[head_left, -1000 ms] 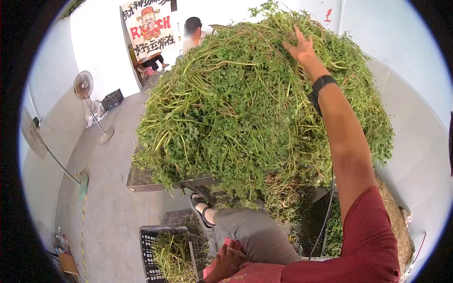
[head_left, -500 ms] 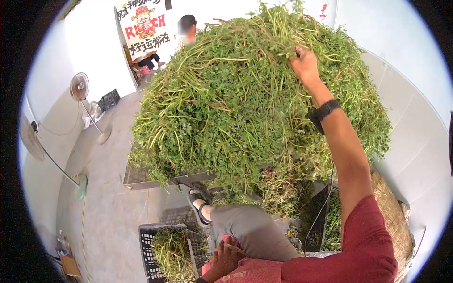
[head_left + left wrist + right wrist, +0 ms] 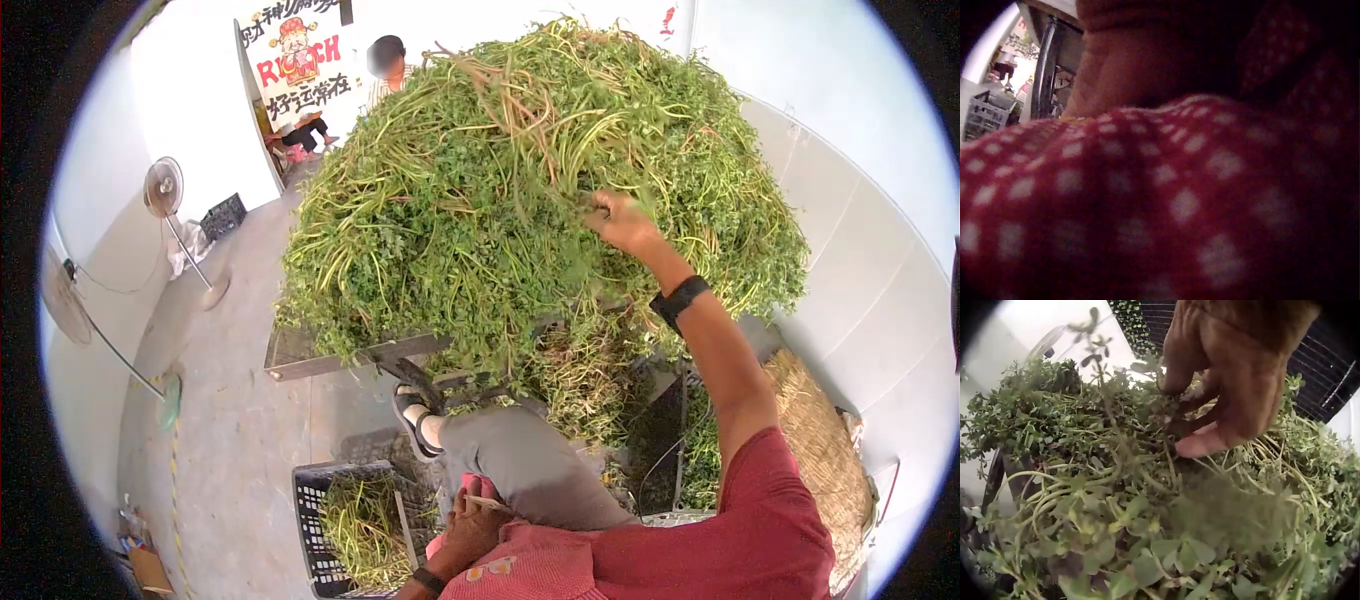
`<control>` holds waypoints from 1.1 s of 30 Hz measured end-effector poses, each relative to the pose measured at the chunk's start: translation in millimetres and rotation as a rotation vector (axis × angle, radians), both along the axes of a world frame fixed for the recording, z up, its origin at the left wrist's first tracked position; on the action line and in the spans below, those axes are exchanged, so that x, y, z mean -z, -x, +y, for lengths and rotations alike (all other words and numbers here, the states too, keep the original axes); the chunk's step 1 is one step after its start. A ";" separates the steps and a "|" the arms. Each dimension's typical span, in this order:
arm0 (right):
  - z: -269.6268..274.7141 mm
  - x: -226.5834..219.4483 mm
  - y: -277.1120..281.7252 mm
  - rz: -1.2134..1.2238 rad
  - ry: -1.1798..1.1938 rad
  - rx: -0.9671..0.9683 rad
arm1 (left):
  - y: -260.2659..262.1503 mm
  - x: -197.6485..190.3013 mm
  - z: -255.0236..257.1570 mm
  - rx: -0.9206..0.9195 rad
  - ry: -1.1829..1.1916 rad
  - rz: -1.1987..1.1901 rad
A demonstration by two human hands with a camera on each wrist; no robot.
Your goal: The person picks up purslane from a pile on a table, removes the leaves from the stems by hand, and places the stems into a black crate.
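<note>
A large heap of leafy green stems (image 3: 440, 220) covers the raised table. At its near right side my right hand (image 3: 622, 222) pinches several stems. In the right wrist view, the thumb and curled fingers (image 3: 1194, 445) close on thin stalks (image 3: 1169, 456) among the leaves. My left hand (image 3: 472, 528) rests low at my lap, over red cloth, with a thin pale strip (image 3: 488, 503) across it; I cannot tell whether the fingers grip it. Red-and-white checked cloth (image 3: 1166, 181) fills most of the left wrist view, hiding the left fingers.
A black crate (image 3: 318, 535) with loose stems stands beside my left leg. Under the table edge (image 3: 350, 358) lies a pile of dry stalks (image 3: 590, 385). A woven sack (image 3: 815, 440) leans at the right. Standing fans (image 3: 164, 188) and a seated person (image 3: 388, 70) are farther off.
My right hand has come down from the top of the heap toward me, its spread fingers now curled on stems. Stalks at the top have been drawn nearer. The left hand stays at the lap.
</note>
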State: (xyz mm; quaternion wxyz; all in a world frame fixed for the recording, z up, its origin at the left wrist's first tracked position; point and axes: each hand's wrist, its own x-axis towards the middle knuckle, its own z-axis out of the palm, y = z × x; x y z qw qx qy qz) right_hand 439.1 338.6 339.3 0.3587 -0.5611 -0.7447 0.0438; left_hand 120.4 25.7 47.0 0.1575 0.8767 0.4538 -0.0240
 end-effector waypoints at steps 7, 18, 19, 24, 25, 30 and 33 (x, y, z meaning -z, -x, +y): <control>-7.9 13.6 -3.0 0.147 0.190 -0.058 | -6.2 -11.6 -4.4 -0.318 0.086 -0.232; -39.1 0.1 5.6 0.855 0.352 -0.099 | -2.6 -2.2 -2.0 -0.304 0.115 -0.275; -39.7 1.1 2.4 0.864 0.288 -0.116 | 2.6 20.2 -2.0 -0.238 0.062 -0.234; -19.0 19.3 -27.0 0.823 0.282 0.033 | 3.8 15.2 -0.8 -0.174 0.071 -0.159; -25.7 12.9 -26.8 0.773 0.355 0.079 | 3.7 20.1 0.0 -0.177 0.027 -0.196; -43.3 5.3 -14.4 -0.010 -0.430 0.183 | 3.9 7.5 -5.0 -0.106 0.005 -0.158; -36.8 -10.5 2.0 -0.478 -0.576 0.225 | -2.2 -5.2 0.0 -0.244 0.057 -0.252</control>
